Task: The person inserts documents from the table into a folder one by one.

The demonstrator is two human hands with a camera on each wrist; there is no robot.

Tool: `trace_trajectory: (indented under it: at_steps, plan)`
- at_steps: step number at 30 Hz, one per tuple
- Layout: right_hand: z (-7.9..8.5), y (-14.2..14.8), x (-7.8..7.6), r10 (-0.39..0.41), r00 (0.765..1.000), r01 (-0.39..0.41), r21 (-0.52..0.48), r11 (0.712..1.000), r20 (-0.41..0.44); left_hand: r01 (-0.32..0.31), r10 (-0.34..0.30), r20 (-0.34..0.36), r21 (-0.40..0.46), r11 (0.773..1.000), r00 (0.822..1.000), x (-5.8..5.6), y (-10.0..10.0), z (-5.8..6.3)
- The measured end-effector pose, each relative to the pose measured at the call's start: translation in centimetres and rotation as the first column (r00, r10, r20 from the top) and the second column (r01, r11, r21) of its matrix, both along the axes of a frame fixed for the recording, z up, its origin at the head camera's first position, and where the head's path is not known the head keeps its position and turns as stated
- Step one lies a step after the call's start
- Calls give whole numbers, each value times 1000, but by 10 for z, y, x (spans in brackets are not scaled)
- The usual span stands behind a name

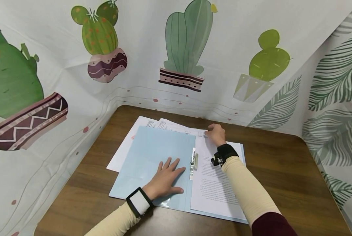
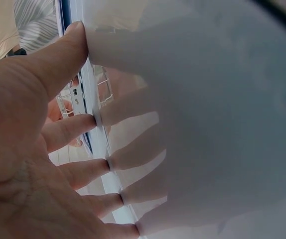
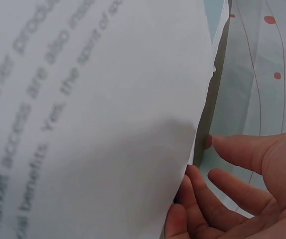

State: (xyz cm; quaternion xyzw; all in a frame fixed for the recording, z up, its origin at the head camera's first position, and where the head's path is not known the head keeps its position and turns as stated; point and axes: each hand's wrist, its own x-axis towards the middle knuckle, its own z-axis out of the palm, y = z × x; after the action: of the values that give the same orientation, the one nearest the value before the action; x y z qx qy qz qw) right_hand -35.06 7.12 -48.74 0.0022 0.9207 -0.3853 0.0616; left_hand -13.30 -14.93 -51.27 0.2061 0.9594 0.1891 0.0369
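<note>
A light blue folder (image 1: 161, 144) lies spread out on the wooden table, a metal clip (image 1: 194, 162) along its fold. White printed sheets (image 1: 214, 186) lie on its right side. My left hand (image 1: 165, 178) rests flat on the left cover with fingers spread; its reflection shows on the glossy cover (image 2: 222, 124) in the left wrist view. At the top edge of the sheets is my right hand (image 1: 217, 134), near the loose papers behind. In the right wrist view, bent fingertips (image 3: 188, 181) touch the edge of the printed page (image 3: 108, 124), and the thumb stands apart.
More loose printed papers (image 1: 127, 147) stick out from under the folder's left and far edges. Brown tabletop (image 1: 282, 177) shows to the right. A white cloth with cactus prints (image 1: 140, 65) hangs behind the table, and a leaf-patterned cloth (image 1: 335, 131) at right.
</note>
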Motion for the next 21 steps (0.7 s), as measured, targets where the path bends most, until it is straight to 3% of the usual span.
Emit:
trace_trajectory:
  at_steps: [8, 21]
  plan:
    - [-1, 2, 1, -9, 1000, 10, -92, 996, 4, -3, 3, 4, 1, 1000, 1000, 1, 0, -1]
    - [-4, 1, -2, -25, 999, 27, -79, 997, 22, -4, 4, 9, 13, 1000, 1000, 2, 0, 1]
